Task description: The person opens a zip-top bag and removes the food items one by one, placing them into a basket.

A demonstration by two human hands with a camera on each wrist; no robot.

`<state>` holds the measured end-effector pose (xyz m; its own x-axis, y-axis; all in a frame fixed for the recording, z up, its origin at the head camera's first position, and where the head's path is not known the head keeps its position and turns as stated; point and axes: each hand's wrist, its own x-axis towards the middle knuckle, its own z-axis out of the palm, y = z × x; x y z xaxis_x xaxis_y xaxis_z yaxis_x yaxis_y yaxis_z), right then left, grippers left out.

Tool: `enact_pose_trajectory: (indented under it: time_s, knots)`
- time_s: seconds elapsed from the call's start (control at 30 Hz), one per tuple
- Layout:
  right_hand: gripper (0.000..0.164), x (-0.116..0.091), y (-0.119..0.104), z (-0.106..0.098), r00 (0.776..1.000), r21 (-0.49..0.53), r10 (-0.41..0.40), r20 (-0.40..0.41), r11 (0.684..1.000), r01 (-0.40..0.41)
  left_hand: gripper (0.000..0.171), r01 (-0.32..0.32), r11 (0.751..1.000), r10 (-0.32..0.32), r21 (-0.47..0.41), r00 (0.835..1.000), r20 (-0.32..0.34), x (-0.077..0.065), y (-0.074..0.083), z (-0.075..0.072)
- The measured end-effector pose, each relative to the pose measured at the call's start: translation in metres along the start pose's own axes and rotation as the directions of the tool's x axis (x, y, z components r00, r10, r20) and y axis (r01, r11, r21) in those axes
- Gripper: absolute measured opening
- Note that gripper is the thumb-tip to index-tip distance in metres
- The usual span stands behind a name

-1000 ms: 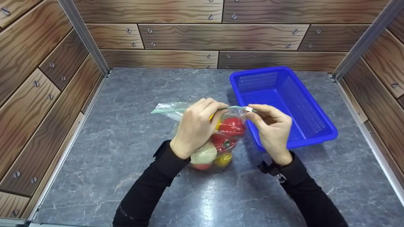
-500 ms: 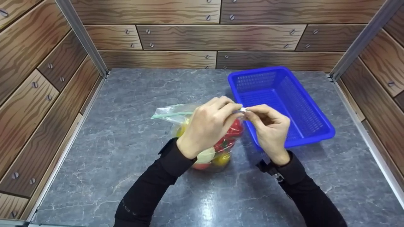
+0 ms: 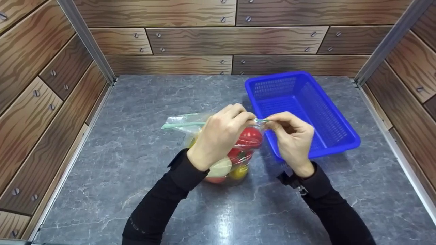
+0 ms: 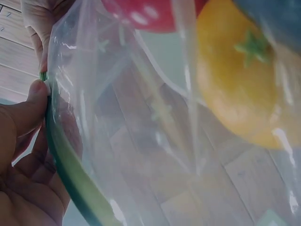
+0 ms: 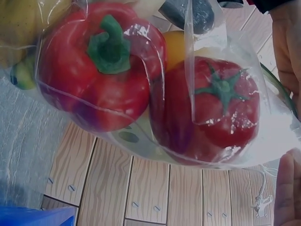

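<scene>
Plastic and see-through, the bag (image 4: 141, 136) is held near the middle of the table (image 3: 136, 163), filled with produce (image 3: 251, 137), the basket (image 3: 327, 152) at its two o'clock. The white slider (image 4: 47, 87) is pinched by the left hand (image 3: 219, 131); towards three o'clock, one end of the green zip (image 3: 184, 125) is clamped by the right hand (image 3: 295, 139). If the zip's edges are misaligned, the slider could be jammed; if that end is tugged too hard, the bag could be torn.

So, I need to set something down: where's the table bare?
Bare: the table left of the bag, out to the left wall; behind the bag, up to the back wall; and in front, between the sleeves. Crowded: around the left hand, right hand and basket.
</scene>
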<state>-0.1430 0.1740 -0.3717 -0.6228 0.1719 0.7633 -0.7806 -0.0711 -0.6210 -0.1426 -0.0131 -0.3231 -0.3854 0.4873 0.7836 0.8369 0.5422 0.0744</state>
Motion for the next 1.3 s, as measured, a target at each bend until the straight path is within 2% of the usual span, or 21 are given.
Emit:
enact_pose_trajectory:
  time_s: [0.2,0.5,0.8,1.03,1.13,1.3]
  knots:
    - [0.009,0.001,-0.002,-0.004,1.0,-0.02,0.007,-0.011,1.0,-0.007,0.01,0.014,0.999,-0.013,0.039,1.0,-0.016,-0.006,-0.004,-0.005]
    - [0.008,0.001,-0.004,-0.012,0.999,-0.013,0.023,-0.047,1.0,-0.024,0.015,0.023,0.995,-0.023,0.092,1.0,-0.004,-0.015,-0.01,-0.013]
    - [0.004,0.002,-0.001,-0.025,0.996,0.028,0.05,-0.077,0.998,-0.048,0.013,0.098,0.987,-0.099,0.13,0.995,0.003,-0.025,-0.022,-0.025]
    - [0.004,0.002,0.001,-0.031,0.994,0.038,0.061,-0.086,0.998,-0.058,0.013,0.19,0.962,-0.206,0.194,0.977,0.062,-0.032,-0.034,-0.037]
    - [0.004,0.002,0.002,-0.032,0.995,0.031,0.059,-0.083,0.998,-0.057,0.014,0.198,0.957,-0.218,0.212,0.973,0.078,-0.036,-0.04,-0.041]
    - [0.004,0.003,0.002,-0.033,0.995,0.028,0.062,-0.079,0.998,-0.06,0.013,0.21,0.955,-0.229,0.208,0.971,0.068,-0.042,-0.048,-0.048]
